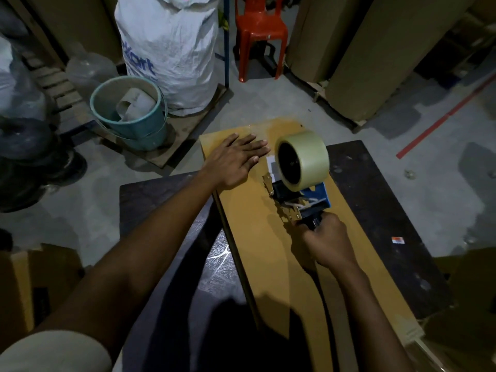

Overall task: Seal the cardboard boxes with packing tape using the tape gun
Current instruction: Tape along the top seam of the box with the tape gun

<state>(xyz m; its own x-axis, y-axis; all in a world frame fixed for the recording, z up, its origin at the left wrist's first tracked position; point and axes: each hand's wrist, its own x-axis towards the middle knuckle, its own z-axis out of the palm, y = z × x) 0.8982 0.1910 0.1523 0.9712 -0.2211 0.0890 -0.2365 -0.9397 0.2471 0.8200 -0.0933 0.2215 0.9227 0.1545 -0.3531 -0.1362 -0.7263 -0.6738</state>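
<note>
Dark table [375,197] fills centre frame, a long flat cardboard box [257,237] lying across it, small orange label [398,240] at right.

L hand [236,159] flat on cardboard box [257,237], R hand [326,245] round tape gun [298,183] handle, dark table [375,189] underneath.

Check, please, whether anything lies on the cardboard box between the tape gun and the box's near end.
Nothing visible does. The flat brown cardboard box is bare from the blue tape gun to its shadowed near end. The left hand lies flat on its far left; the right hand grips the gun.
</note>
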